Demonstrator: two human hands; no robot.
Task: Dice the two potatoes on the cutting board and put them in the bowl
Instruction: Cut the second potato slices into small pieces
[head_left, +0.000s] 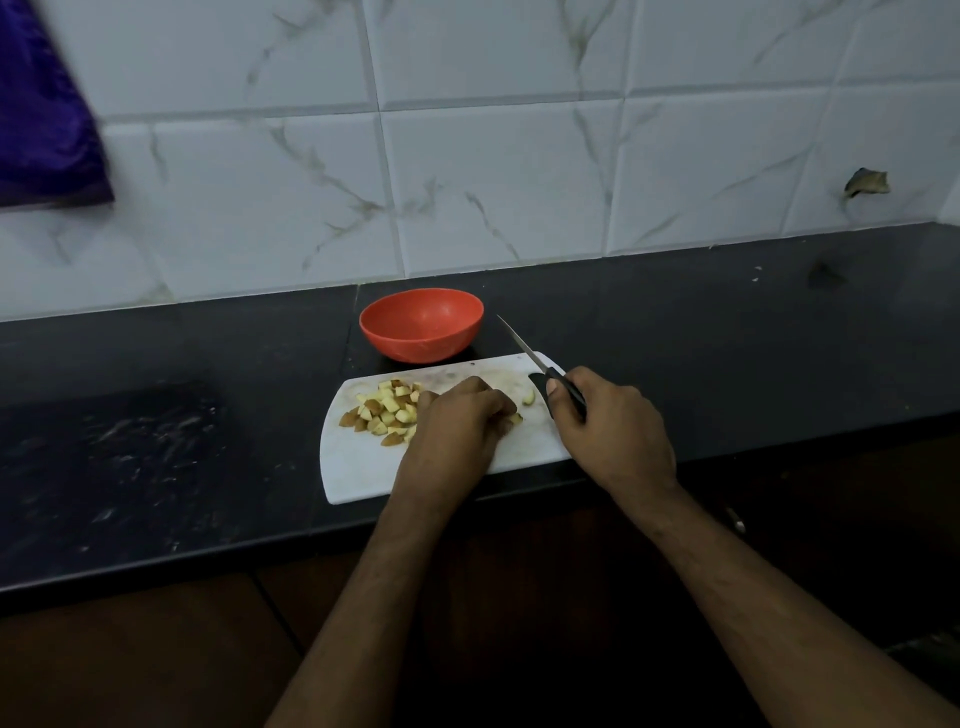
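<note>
A black stone countertop (675, 322) is seen running along a wall of white marble-veined tiles (493, 171); pale smears are noted on the counter to the left. A chipped hole (866, 183) is observed in the tile at far right, and a purple cloth (41, 104) is seen hanging at the upper left. Dark brown cabinet fronts (130, 660) are visible below the counter edge.

A white plastic cutting board (358, 467) is laid near the front edge of the counter. A pile of diced potato pieces, yellow with brown skin (387, 410), is located on the left half of the board. A few further pieces (528, 398) are seen just right of the left hand, also on the board. An orange-red round plastic bowl (422, 325) is placed just behind the board; its visible interior is seen to hold no potato.

The left hand (457, 421) is rested on the board with fingers curled downward over the potato pieces at the pile's right edge; whether anything is actually gripped under the fingers cannot be told. The right hand (602, 421) is closed around the black handle of a slim steel-bladed kitchen knife (524, 348), with the blade raised and directed away toward the wall, its tip lying to the right of the bowl.
</note>
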